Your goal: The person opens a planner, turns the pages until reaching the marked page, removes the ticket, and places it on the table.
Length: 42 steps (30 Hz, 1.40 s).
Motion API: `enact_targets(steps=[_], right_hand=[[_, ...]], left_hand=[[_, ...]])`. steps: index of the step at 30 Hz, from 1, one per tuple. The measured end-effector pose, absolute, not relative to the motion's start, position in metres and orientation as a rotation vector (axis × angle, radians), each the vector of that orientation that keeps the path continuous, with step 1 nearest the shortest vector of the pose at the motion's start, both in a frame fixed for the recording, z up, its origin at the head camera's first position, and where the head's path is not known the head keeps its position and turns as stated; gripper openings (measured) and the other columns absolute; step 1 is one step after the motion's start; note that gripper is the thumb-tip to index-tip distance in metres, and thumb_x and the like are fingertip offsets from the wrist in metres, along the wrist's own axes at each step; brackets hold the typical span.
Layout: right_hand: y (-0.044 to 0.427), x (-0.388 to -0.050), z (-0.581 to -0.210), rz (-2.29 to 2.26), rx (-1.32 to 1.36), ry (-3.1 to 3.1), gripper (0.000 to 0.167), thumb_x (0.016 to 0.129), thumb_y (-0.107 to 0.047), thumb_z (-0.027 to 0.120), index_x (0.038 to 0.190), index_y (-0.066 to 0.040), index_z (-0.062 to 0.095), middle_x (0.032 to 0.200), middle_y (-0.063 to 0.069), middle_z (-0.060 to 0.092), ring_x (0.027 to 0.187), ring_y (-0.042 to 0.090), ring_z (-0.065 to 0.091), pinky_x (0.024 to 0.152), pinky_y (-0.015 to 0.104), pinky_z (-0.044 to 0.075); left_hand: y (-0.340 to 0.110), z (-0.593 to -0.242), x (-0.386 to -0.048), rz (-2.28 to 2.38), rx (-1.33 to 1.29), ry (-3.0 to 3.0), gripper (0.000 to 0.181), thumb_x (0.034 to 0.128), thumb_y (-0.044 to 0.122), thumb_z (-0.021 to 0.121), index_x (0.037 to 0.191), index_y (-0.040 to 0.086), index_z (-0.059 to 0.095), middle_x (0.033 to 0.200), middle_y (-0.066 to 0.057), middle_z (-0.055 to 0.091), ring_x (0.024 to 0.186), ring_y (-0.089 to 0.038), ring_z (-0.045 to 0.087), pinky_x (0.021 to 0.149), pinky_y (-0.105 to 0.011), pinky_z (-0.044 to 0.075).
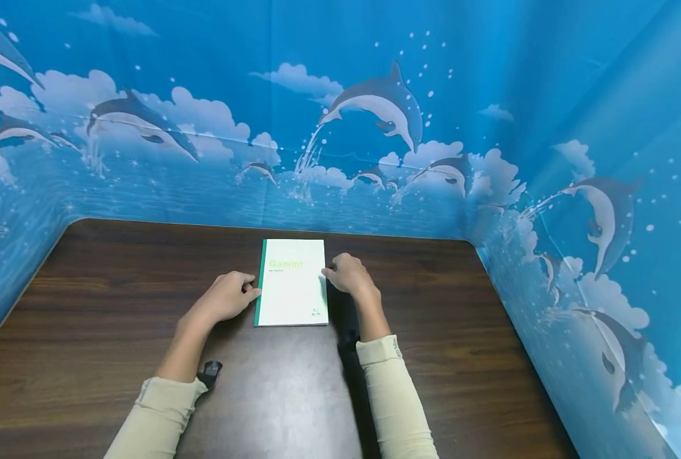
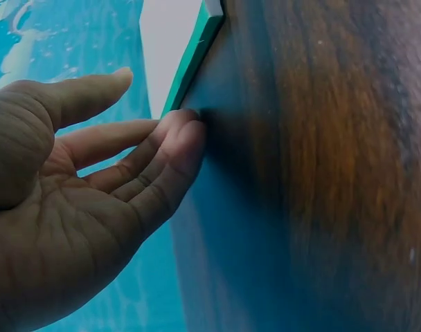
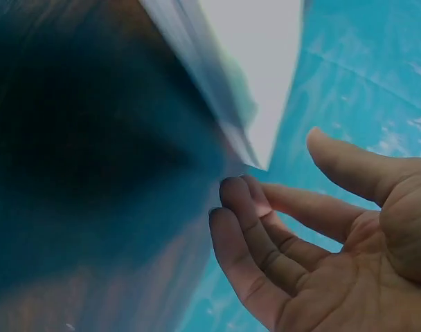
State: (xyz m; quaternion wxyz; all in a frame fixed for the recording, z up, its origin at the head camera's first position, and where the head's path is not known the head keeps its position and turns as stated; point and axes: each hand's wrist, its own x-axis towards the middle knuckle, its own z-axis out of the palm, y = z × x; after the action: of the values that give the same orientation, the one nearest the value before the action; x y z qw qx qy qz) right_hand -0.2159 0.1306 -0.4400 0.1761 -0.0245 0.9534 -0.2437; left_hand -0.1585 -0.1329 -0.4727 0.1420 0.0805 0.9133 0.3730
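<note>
While your left hand (image 1: 228,296) and right hand (image 1: 353,275) flank it, the green-spined notebook (image 1: 292,290) lies cover up on the dark wood-grain table (image 1: 461,357).
Your left fingers bend loosely at the green spine (image 2: 191,59), thumb standing apart; your right fingers, likewise relaxed with the thumb clear, are at the opposite edge, though I cannot tell whether they touch it. Neither hand grasps the notebook. Behind the table hangs a blue dolphin-print curtain (image 1: 220,44).

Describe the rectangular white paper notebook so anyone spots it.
Find the dark brown woodgrain table below the blue dolphin-print backdrop. Near its far edge, between the bare left hand and bare right hand, lies the notebook. Its green spine strip and lime-green title set it apart.
</note>
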Motion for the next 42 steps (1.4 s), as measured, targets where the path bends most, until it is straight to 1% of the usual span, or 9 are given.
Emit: enact_targets(steps=[5,10,15,18,21,28,33,38,42], right_hand=[[0.125,-0.226,-0.459,-0.73,-0.131,2.646,0.03,0.11,-0.029,0.064,0.109,0.0,0.073,0.078,0.006,0.057,0.065,0.019,0.049,0.067,0.035,0.045],[0.123,-0.223,-0.465,-0.761,-0.155,2.652,0.051,0.11,-0.026,0.064,0.064,-0.013,0.046,0.055,-0.001,0.032,0.049,0.013,0.028,0.053,0.03,0.033],[0.122,-0.221,-0.471,-0.696,-0.207,2.694,0.062,0.111,-0.032,0.061,0.055,-0.017,0.04,0.059,-0.003,0.035,0.048,0.012,0.028,0.052,0.03,0.036],[0.119,-0.218,-0.47,-0.631,-0.207,2.738,0.062,0.111,-0.032,0.061,0.055,-0.017,0.04,0.075,0.004,0.049,0.053,0.015,0.033,0.056,0.032,0.04],[0.113,-0.212,-0.46,-0.547,-0.173,2.787,0.055,0.111,-0.028,0.062,0.061,-0.013,0.042,0.093,0.011,0.058,0.063,0.019,0.042,0.061,0.035,0.042],[0.106,-0.207,-0.452,-0.402,-0.238,2.986,0.029,0.109,-0.026,0.065,0.092,-0.005,0.077,0.1,0.013,0.069,0.076,0.022,0.058,0.062,0.036,0.047],[0.104,-0.207,-0.44,-0.517,-0.264,3.041,0.022,0.109,-0.018,0.066,0.105,-0.003,0.081,0.101,0.016,0.077,0.069,0.022,0.063,0.057,0.035,0.048],[0.102,-0.209,-0.43,-0.689,-0.265,3.036,0.023,0.106,-0.011,0.068,0.123,0.0,0.078,0.118,0.019,0.08,0.083,0.027,0.077,0.068,0.039,0.06],[0.101,-0.21,-0.421,-0.797,-0.274,3.027,0.018,0.105,-0.011,0.07,0.114,0.002,0.079,0.113,0.018,0.08,0.087,0.028,0.078,0.072,0.039,0.061]], left_hand=[[-0.129,-0.479,-0.164,1.139,0.201,2.607,0.043,0.1105,0.011,0.057,0.141,-0.019,0.055,0.069,-0.001,0.044,0.059,-0.015,0.033,0.063,-0.035,0.036],[-0.124,-0.481,-0.163,1.185,0.116,2.591,0.048,0.1116,0.013,0.055,0.15,-0.016,0.049,0.07,-0.004,0.046,0.059,-0.016,0.032,0.062,-0.035,0.035],[-0.122,-0.485,-0.163,1.197,0.094,2.582,0.047,0.1118,0.013,0.055,0.151,-0.013,0.05,0.132,-0.034,0.066,0.069,-0.026,0.048,0.069,-0.038,0.041],[-0.121,-0.485,-0.161,1.18,0.104,2.578,0.047,0.1121,0.013,0.054,0.15,-0.014,0.051,0.157,-0.034,0.05,0.108,-0.046,0.063,0.085,-0.047,0.051],[-0.12,-0.483,-0.16,1.175,0.088,2.565,0.046,0.1129,0.013,0.053,0.149,-0.015,0.051,0.16,-0.034,0.046,0.147,-0.053,0.044,0.107,-0.059,0.049],[-0.12,-0.48,-0.161,1.166,0.085,2.547,0.045,0.1138,0.013,0.051,0.149,-0.015,0.051,0.163,-0.033,0.042,0.155,-0.054,0.033,0.116,-0.063,0.044],[-0.119,-0.478,-0.16,1.171,0.092,2.548,0.037,0.1136,0.012,0.049,0.134,-0.013,0.066,0.164,-0.033,0.039,0.156,-0.054,0.03,0.099,-0.054,0.046],[-0.12,-0.479,-0.159,1.15,0.078,2.549,0.044,0.1141,0.013,0.049,0.15,-0.012,0.052,0.164,-0.032,0.04,0.157,-0.054,0.031,0.118,-0.063,0.042],[-0.12,-0.481,-0.158,1.13,0.069,2.561,0.046,0.1144,0.013,0.048,0.154,-0.009,0.048,0.164,-0.03,0.043,0.156,-0.053,0.031,0.123,-0.066,0.034]])
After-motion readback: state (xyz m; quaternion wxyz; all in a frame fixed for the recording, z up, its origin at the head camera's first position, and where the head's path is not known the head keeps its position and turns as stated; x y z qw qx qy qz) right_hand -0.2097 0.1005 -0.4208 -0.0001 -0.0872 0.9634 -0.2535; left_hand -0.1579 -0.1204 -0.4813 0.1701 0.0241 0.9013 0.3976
